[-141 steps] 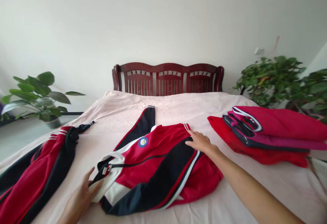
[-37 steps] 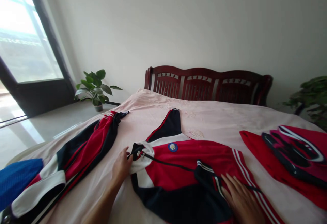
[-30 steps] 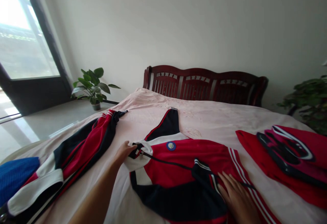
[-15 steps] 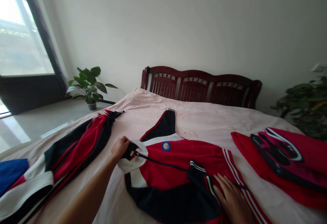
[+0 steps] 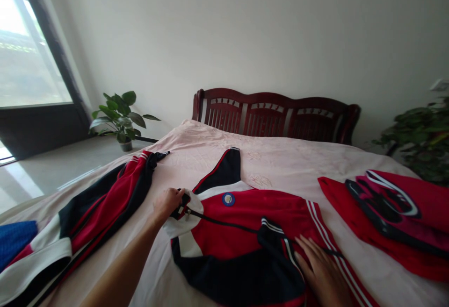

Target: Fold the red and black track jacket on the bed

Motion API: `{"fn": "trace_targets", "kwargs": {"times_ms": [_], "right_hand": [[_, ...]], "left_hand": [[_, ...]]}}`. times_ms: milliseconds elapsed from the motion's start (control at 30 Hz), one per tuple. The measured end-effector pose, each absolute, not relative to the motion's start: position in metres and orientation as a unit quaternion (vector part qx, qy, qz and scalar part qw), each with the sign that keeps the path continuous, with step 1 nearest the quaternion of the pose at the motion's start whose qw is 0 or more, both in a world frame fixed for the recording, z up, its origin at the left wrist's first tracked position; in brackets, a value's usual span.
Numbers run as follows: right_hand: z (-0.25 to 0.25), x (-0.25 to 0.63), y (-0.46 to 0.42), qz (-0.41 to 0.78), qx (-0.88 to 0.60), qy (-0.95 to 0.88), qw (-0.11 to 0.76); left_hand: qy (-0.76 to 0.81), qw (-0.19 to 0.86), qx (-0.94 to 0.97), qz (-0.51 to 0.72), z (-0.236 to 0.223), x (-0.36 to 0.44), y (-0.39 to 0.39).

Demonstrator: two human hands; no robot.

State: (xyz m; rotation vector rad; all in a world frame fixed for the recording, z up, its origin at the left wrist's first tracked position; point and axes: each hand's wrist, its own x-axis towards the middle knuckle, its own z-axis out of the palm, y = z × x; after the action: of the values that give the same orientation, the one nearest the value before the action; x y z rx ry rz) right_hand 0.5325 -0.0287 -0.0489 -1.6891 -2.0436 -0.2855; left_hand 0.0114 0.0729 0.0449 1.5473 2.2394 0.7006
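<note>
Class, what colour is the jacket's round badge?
The badge is blue with a pale centre, clearest in the head view.

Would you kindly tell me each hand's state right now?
Left hand: closed, holding the red-and-navy fabric jacket by its white collar.
Right hand: open, resting on the jacket.

A home bedroom | carved wooden headboard (image 5: pixel 268 115) at center | pink-sheeted bed (image 5: pixel 287 162) below | potted plant (image 5: pixel 119 116) at left

The jacket (image 5: pixel 242 209) lies on the bed (image 5: pixel 287 162), left hand (image 5: pixel 169 204) at its collar, right hand (image 5: pixel 321 267) on it near the hem. Left of it lies a second jacket (image 5: pixel 112 209); right, a clothes pile (image 5: pixel 382 237). Behind the bed stands the headboard (image 5: pixel 268 117); left, on the floor (image 5: pixel 70 169), a potted plant (image 5: pixel 121 115).
</note>
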Motion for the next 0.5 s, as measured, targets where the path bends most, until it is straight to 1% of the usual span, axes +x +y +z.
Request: {"fn": "trace_targets", "kwargs": {"times_ms": [167, 300, 500], "right_hand": [[-0.048, 0.532, -0.029, -0.097, -0.619, -0.744, 0.232], [-0.048, 0.533, -0.029, -0.1, -0.615, -0.746, 0.236], [-0.047, 0.532, -0.029, -0.103, -0.611, -0.746, 0.243]], "left_hand": [[0.72, 0.265, 0.565, 0.304, 0.036, 0.027, 0.08], [0.66, 0.338, 0.554, 0.377, 0.03, 0.043, 0.081], [0.603, 0.393, 0.505, 0.477, 0.02, 0.055, 0.08]]}}
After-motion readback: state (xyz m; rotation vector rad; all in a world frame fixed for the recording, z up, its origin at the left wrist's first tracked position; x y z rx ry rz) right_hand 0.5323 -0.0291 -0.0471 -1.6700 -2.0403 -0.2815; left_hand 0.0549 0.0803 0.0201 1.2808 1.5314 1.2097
